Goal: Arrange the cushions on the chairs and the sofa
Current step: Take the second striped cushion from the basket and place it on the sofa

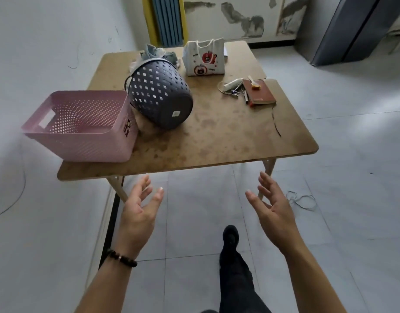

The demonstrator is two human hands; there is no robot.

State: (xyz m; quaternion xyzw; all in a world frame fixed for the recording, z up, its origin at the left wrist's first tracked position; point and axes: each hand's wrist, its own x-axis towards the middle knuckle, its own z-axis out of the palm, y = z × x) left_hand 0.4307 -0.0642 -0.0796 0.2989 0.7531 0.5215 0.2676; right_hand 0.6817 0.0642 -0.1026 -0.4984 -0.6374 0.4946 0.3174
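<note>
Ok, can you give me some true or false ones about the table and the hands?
The pink basket sits on the table. True.
The dark basket stands upright. False: it lies tipped over.
The left hand and right hand hold cushions. False: both are empty and open; no cushion shows.
A white bag stands on the table. True.
The notebook lies on the floor. False: it lies on the table.

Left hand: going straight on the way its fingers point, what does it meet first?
The left hand probably meets the near edge of the table, right of the pink basket; depth unclear.
</note>
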